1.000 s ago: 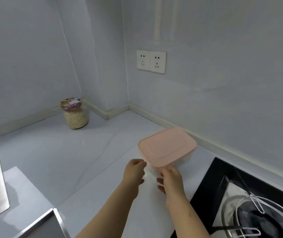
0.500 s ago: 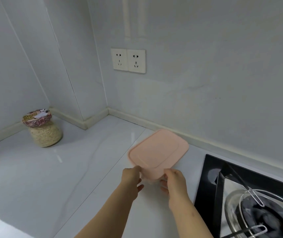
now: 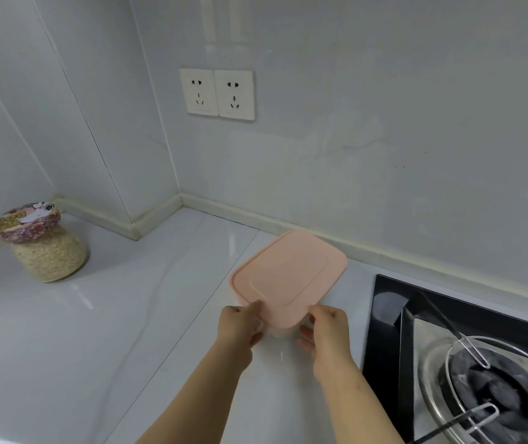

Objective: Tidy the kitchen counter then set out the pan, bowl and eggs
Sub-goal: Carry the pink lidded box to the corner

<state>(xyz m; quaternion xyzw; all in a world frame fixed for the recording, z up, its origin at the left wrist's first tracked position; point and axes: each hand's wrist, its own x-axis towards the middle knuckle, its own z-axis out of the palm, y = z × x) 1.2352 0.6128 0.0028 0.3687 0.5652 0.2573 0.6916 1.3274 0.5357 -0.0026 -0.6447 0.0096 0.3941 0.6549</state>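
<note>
Head view: both hands hold one box with a pink lid. The left hand grips the near left edge, with its thumb on top of the lid and its fingers curled under. The right hand grips the near right edge the same way, thumb on the lid and fingers curled round the side. The two hands are close together, with the near end of the box between them.

The box is over the white counter, a little way out from the wall and just left of the black stove. Its lid tips toward the person, so most of the top shows. Only a bit of the clear part under the lid can be seen. The long way of the box seems to run from the hands out toward the wall, slanting a bit right. Whether it touches the counter is hard to tell.

A jar stands well apart in the far left corner.
</note>
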